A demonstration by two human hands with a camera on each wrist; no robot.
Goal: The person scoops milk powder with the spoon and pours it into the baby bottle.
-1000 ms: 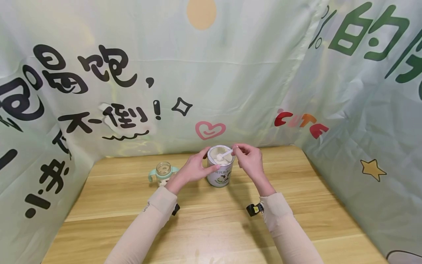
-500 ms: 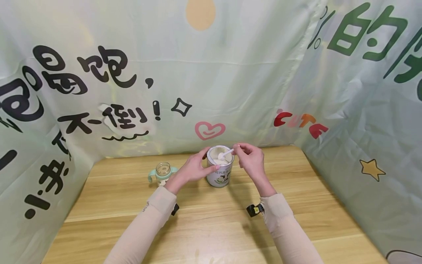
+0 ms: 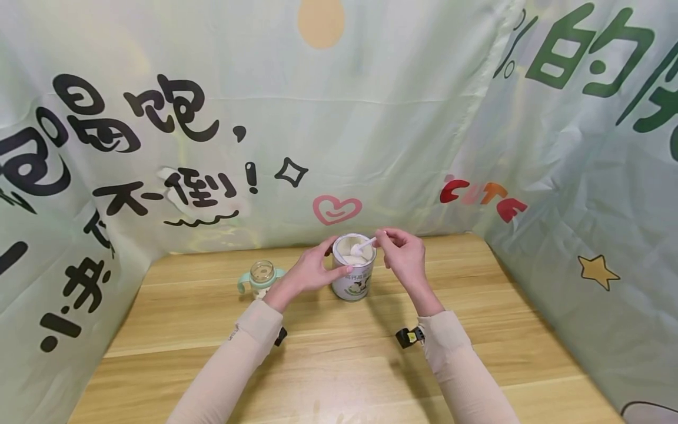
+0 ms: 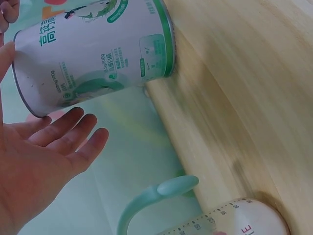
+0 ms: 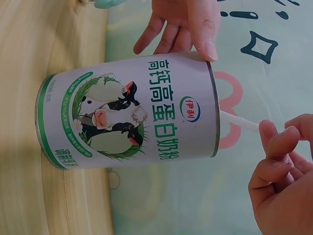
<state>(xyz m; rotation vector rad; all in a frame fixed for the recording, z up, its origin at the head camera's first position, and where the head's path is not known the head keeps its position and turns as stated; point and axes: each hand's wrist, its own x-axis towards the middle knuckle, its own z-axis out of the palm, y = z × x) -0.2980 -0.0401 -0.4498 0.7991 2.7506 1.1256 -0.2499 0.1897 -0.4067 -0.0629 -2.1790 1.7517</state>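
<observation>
A white milk powder can [image 3: 352, 287] with a cow picture and green lettering stands open on the table. My left hand [image 3: 311, 272] steadies it at the upper left, thumb on the front of the rim and fingers behind; in the left wrist view some fingers [image 4: 80, 132] spread clear of its side. My right hand [image 3: 405, 258] pinches the handle of a white scoop [image 5: 239, 121] at the can's right. The scoop's bowl is inside the can's mouth, at the pale powder [image 3: 349, 259]. In the right wrist view the can wall hides the bowl.
Left of the can stands a lidless baby bottle [image 3: 262, 272] with mint-green handles, partly hidden by my left forearm. The wooden table [image 3: 339, 365] ends at a printed cloth backdrop [image 3: 402, 147] behind and at both sides.
The scoop's bowl has shifted slightly right and up inside the can, and my right hand has risen a little with it. The left hand and the can stay in place.
</observation>
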